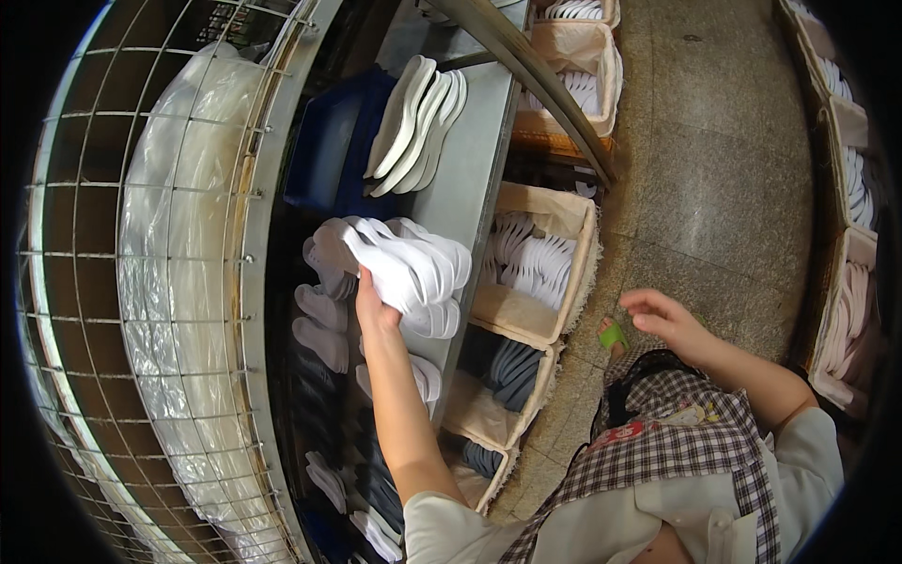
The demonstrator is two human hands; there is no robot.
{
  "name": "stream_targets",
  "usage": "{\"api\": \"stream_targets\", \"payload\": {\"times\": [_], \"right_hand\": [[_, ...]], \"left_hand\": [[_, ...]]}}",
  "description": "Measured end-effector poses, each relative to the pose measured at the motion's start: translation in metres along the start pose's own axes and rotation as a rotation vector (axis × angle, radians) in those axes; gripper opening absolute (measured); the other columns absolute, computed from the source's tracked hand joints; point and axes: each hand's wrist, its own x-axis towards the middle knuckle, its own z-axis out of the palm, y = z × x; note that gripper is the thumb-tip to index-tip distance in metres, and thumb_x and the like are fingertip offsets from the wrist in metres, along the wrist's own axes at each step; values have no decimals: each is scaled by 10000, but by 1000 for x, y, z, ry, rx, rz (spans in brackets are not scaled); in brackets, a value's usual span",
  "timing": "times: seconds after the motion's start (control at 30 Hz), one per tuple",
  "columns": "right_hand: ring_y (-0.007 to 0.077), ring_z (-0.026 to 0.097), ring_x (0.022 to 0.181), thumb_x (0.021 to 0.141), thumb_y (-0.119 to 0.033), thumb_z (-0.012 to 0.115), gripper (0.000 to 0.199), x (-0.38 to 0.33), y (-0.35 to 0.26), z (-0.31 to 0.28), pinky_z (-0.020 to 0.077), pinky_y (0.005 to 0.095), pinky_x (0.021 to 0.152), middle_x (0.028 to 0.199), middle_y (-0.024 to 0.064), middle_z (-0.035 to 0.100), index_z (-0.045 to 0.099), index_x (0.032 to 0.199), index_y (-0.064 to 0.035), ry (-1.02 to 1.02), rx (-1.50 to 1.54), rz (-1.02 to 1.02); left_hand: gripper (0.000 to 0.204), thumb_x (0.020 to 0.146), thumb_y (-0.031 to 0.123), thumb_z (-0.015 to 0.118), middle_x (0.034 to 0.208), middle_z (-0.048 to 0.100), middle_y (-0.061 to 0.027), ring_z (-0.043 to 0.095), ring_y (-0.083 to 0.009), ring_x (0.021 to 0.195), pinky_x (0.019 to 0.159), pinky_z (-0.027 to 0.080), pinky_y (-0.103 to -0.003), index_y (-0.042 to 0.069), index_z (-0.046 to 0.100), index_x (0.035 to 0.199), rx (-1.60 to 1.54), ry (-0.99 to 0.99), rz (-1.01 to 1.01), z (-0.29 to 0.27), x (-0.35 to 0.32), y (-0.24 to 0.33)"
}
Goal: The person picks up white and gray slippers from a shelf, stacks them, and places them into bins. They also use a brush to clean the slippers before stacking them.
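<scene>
A bunch of white shoe soles is in the grip of my left hand, whose fingers pass mostly out of sight beneath them. The soles overlap in a fan above the metal shelf. Farther along that shelf, another group of white soles leans together on edge. My right hand hangs over the floor to the right, fingers loosely stretched and holding nothing.
A dark blue crate stands left of the shelf. Cloth-lined baskets of white and dark soles line its right side. More baskets stand at the far right. Wire mesh with clear plastic wrap behind it is on the left.
</scene>
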Motion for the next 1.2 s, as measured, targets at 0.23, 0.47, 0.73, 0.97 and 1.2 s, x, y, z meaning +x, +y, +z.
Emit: {"api": "stream_targets", "payload": {"times": [0.23, 0.47, 0.73, 0.97, 1.2], "right_hand": [[114, 568, 901, 918, -143, 559, 248, 1, 23, 7, 454, 268, 836, 1001, 41, 592, 549, 1130, -15, 113, 72, 154], [85, 527, 926, 903, -154, 579, 214, 41, 41, 22, 412, 235, 815, 1005, -1, 594, 578, 1085, -42, 114, 54, 214], [88, 529, 896, 888, -162, 595, 182, 77, 69, 38, 411, 237, 814, 945, 0, 602, 590, 1012, -29, 203, 35, 275], [93, 550, 861, 892, -149, 613, 187, 85, 85, 55, 454, 250, 776, 941, 20, 603, 578, 1018, -15, 307, 129, 220], [92, 552, 844, 878, -150, 625, 184, 84, 96, 49, 446, 235, 759, 910, 22, 612, 604, 1005, -18, 182, 90, 193]], "left_hand": [[387, 992, 243, 372, 1200, 591, -133, 570, -296, 1093, 965, 448, -459, -26, 517, 1229, 118, -16, -53, -33, 65, -14], [416, 968, 254, 484, 1435, 361, -98, 354, -225, 1313, 1069, 307, -381, 57, 436, 1331, 164, 211, -20, -98, 66, 24], [535, 835, 390, 620, 1189, 535, -103, 550, -260, 1044, 837, 488, -352, 110, 485, 1271, -39, 686, 240, -239, 129, 77], [551, 886, 369, 569, 1171, 555, -195, 552, -321, 1061, 897, 498, -402, -39, 468, 1241, -326, 501, 147, -297, 212, 85], [325, 931, 112, 485, 1129, 593, -194, 593, -256, 1010, 866, 528, -340, -71, 517, 1197, 258, 165, 520, -263, 125, 92]]}}
